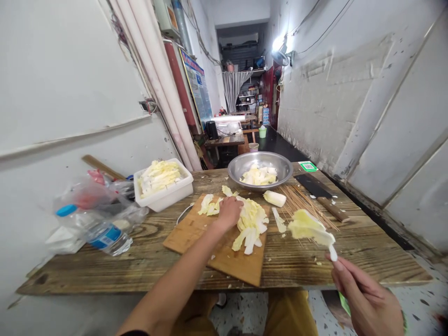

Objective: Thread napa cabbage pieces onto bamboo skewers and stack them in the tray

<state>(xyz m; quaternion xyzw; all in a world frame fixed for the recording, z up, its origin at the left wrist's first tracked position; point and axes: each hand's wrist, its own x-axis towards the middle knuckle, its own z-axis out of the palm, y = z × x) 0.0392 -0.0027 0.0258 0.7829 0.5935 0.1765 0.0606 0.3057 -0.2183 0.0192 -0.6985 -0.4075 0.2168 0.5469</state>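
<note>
Right hand [367, 294] pinching leaf [310, 226]; left hand [230, 211] outstretched, apparently curled

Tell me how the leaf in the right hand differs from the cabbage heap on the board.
The leaf is pinched at its white end by the right hand; the heap lies on the cutting board, beside the left hand.
The leaf is one piece, while the heap is many overlapping pieces.
Both the leaf and the heap are pale yellow with white parts.

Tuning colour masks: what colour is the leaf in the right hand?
The leaf is pale yellow with a white stalk end; head view shows it.
</note>
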